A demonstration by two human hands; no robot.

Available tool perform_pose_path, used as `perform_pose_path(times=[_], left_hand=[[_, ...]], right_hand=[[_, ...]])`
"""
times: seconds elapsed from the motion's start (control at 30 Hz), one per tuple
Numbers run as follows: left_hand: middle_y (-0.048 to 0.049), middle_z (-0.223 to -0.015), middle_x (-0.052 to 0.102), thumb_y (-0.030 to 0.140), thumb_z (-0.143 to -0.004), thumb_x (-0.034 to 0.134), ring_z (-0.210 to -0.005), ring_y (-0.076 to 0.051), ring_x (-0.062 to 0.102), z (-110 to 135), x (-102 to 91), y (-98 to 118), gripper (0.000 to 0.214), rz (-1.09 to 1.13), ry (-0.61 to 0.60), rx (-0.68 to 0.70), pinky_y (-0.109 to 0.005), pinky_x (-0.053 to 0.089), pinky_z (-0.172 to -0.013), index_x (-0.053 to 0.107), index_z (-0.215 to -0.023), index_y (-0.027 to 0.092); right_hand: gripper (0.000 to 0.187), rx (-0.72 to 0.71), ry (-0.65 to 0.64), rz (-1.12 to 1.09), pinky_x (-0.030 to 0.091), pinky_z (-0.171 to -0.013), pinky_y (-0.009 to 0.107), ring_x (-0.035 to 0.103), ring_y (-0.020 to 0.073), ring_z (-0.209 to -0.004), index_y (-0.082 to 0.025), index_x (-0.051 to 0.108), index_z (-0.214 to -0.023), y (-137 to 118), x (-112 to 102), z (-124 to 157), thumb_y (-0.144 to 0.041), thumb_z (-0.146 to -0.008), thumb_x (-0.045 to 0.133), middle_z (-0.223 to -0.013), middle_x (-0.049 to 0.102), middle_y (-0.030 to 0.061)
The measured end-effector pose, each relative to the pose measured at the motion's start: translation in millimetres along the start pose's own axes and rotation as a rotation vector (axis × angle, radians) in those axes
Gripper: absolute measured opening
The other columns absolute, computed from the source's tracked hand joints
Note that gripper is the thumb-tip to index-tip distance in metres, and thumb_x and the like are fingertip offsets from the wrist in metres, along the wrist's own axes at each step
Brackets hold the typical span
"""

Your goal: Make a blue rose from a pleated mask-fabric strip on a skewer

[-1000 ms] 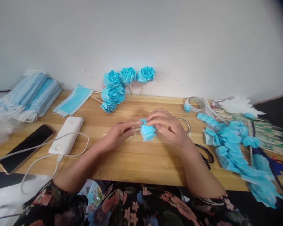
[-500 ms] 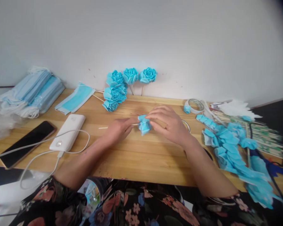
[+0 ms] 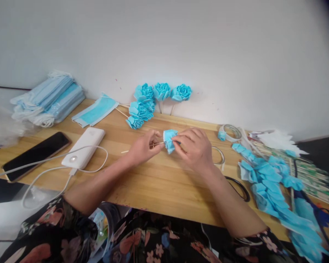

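Observation:
Over the middle of the wooden table (image 3: 159, 186) both my hands work on a small blue fabric flower (image 3: 169, 140) on a thin wooden stick (image 3: 125, 151). My left hand (image 3: 143, 146) pinches the stick just left of the flower. My right hand (image 3: 194, 148) has its fingers closed round the flower's right side. The stick's free end points left, just above the table.
Several finished blue flowers (image 3: 153, 98) lean on the wall behind. A face mask (image 3: 95, 110) and a mask stack (image 3: 50, 98) lie at the left, with a phone (image 3: 35, 155) and power bank (image 3: 83, 146). Tape rolls (image 3: 229, 132), scissors (image 3: 239, 188) and blue fabric pieces (image 3: 271, 179) fill the right.
Both hands with the flower shifted slightly away from me. My right hand wrapped further round the flower. The camera view turned a little to the left.

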State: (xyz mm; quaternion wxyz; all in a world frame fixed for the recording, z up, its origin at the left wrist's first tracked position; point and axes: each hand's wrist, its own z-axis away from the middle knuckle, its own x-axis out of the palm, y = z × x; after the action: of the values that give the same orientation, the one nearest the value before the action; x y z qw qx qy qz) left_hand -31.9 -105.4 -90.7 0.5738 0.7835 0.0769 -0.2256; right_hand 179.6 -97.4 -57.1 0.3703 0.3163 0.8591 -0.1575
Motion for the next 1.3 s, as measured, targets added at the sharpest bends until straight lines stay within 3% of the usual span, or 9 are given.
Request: perform_pose_path(times=[0.13, 0.43, 0.6, 0.77, 1.03, 1.3], left_hand=[[0.0039, -0.069, 0.058, 0.039, -0.079, 0.070, -0.060, -0.011, 0.056, 1, 3.0, 2, 0.032, 0.040, 0.013, -0.034, -0.024, 0.044, -0.057, 0.050, -0.096, 0.020], [0.0039, -0.070, 0.060, 0.030, -0.080, 0.067, -0.058, -0.010, 0.054, 0, 6.8, 0, 0.024, 0.096, 0.076, -0.062, -0.022, 0.039, -0.055, 0.048, -0.093, 0.020], [0.0075, -0.062, 0.055, 0.026, -0.082, 0.063, -0.054, -0.009, 0.050, 0, 6.2, 4, 0.025, 0.066, 0.065, -0.102, -0.021, 0.033, -0.052, 0.048, -0.101, 0.020], [0.0088, -0.064, 0.055, 0.021, -0.081, 0.061, -0.052, -0.008, 0.047, 1, 5.0, 5, 0.040, -0.038, 0.085, -0.078, -0.021, 0.031, -0.054, 0.049, -0.119, 0.020], [0.0080, -0.063, 0.056, 0.021, -0.079, 0.059, -0.053, -0.008, 0.048, 0, 4.7, 5, 0.038, -0.079, 0.061, -0.081, -0.020, 0.031, -0.054, 0.052, -0.117, 0.019], [0.0093, -0.060, 0.053, 0.019, -0.077, 0.060, -0.052, -0.008, 0.048, -1, 5.0, 2, 0.037, -0.020, 0.032, -0.105, -0.020, 0.031, -0.053, 0.051, -0.112, 0.018]], right_hand=[[0.009, -0.008, 0.037, -0.010, 0.046, -0.075, 0.039, 0.060, 0.0226, -0.083, -0.025, 0.067, -0.090, -4, 6, 2, -0.018, -0.088, 0.061, -0.086, 0.071, 0.0038], [0.013, -0.017, 0.065, -0.044, 0.047, -0.080, 0.041, 0.061, 0.0234, -0.085, -0.026, 0.066, -0.093, -11, 12, 5, -0.017, -0.086, 0.061, -0.086, 0.071, 0.0035], [0.010, -0.020, 0.086, -0.021, 0.048, -0.079, 0.040, 0.062, 0.0225, -0.085, -0.025, 0.066, -0.090, -11, 12, 8, -0.016, -0.085, 0.064, -0.085, 0.071, 0.0036], [0.008, -0.030, 0.075, -0.003, 0.048, -0.081, 0.039, 0.063, 0.0206, -0.084, -0.023, 0.069, -0.090, -8, 12, 10, -0.018, -0.087, 0.064, -0.086, 0.072, 0.0027], [0.026, 0.013, -0.060, -0.171, 0.040, -0.104, 0.048, 0.064, 0.0211, -0.095, -0.026, 0.069, -0.114, -3, -1, 13, -0.021, -0.091, 0.057, -0.103, 0.074, 0.0024], [0.026, -0.036, -0.042, -0.118, 0.042, -0.103, 0.048, 0.060, 0.0247, -0.110, -0.029, 0.069, -0.115, -6, 10, 15, -0.025, -0.090, 0.064, -0.116, 0.071, 0.0033]])
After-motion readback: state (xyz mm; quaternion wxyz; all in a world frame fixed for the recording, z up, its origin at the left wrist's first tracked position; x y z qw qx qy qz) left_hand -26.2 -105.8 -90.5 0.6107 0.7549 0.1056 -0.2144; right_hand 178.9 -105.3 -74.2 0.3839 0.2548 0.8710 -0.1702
